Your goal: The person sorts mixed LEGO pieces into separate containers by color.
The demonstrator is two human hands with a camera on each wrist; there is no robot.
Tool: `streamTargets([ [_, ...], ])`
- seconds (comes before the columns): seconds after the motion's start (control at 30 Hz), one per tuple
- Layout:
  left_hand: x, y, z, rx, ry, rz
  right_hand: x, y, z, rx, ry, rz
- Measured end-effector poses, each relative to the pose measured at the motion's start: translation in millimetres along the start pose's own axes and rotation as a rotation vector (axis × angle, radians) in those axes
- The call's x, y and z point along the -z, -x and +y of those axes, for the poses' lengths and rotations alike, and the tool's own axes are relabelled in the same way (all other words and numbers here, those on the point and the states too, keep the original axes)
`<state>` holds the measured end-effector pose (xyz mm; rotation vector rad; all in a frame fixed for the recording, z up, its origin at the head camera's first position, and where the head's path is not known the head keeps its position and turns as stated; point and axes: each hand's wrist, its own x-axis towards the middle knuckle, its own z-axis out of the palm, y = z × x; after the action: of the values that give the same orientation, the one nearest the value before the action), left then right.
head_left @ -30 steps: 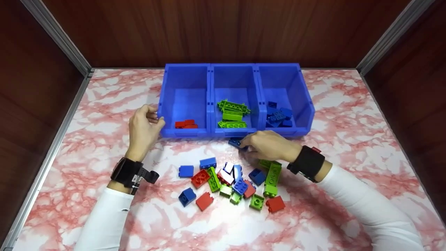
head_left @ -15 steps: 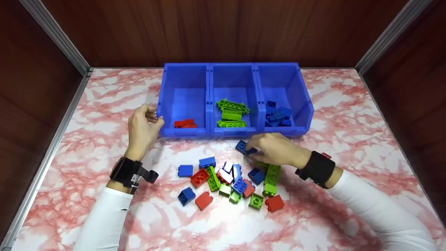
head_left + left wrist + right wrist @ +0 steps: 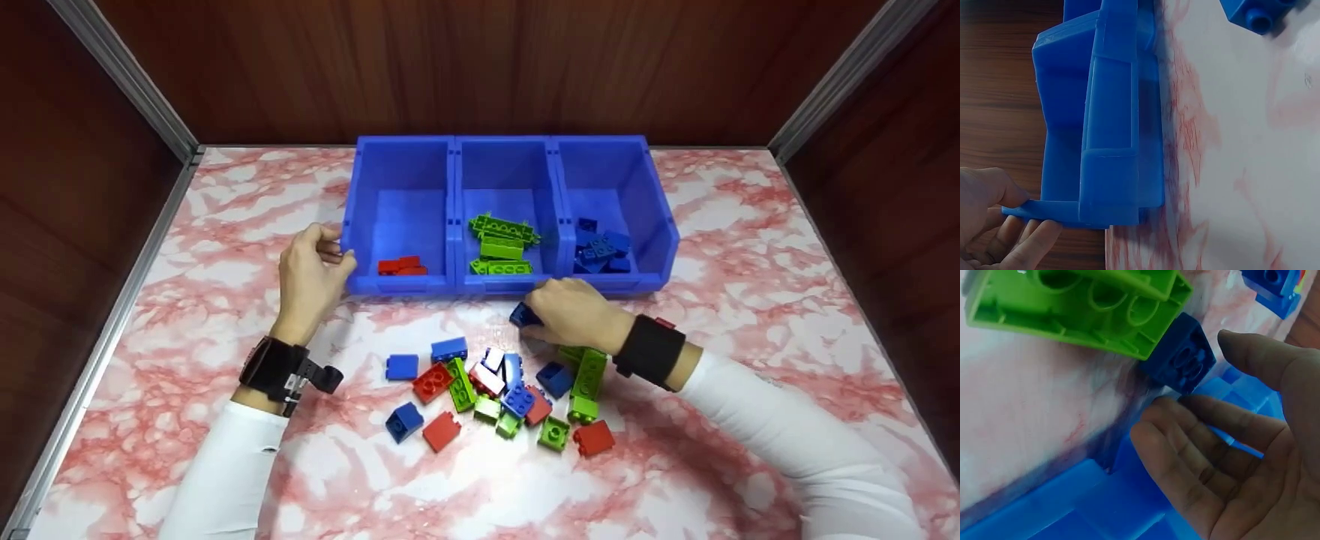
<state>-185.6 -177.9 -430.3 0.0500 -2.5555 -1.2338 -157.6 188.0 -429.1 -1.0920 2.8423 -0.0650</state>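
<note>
My left hand (image 3: 309,274) pinches the left side wall of the blue three-compartment bin (image 3: 401,285); in the left wrist view the thumb lies over the wall and the fingers under it. Just in front of the middle compartment, my right hand (image 3: 577,311) is at a dark blue building brick (image 3: 523,315). In the right wrist view the brick (image 3: 1182,357) lies past the fingertips, and the thumb stands apart from it. Whether a fingertip touches it is hard to tell. A green brick (image 3: 1072,329) appears large beside it.
Loose red, green and blue bricks lie on the marbled tabletop (image 3: 450,495), among them a red brick (image 3: 442,432) and a blue brick (image 3: 403,367). Inside the bin, red bricks (image 3: 401,266) lie left, green bricks (image 3: 501,249) centre, blue bricks (image 3: 600,247) right. Wood-grain panels enclose the table.
My right hand shifted right and toward me, then back forward and left. The dark blue brick near it moved slightly right and nearer me. My left hand stays on the bin wall.
</note>
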Motion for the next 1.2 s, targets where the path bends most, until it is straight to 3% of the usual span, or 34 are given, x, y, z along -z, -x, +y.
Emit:
streamTargets([
  [0.13,-0.3,-0.3,0.9,-0.001,0.006,-0.007,-2.6,-1,-4,-0.009,-0.003,-0.029],
  [0.37,-1.0,1.2,1.4,0.006,0.016,-0.012,0.4,1,-6,0.079,-0.051,-0.031],
  [0.7,-1.2,1.4,0.5,-0.004,0.016,-0.005,50.6,27,-2,0.065,-0.148,0.045],
  [0.97,0.6,0.6,0.8,-0.016,0.0,0.002,96.2,37,28,-0.045,-0.121,0.17],
  [1.2,0.1,0.1,1.4,-0.011,0.009,-0.011,100.8,24,71,-0.16,-0.144,0.19],
])
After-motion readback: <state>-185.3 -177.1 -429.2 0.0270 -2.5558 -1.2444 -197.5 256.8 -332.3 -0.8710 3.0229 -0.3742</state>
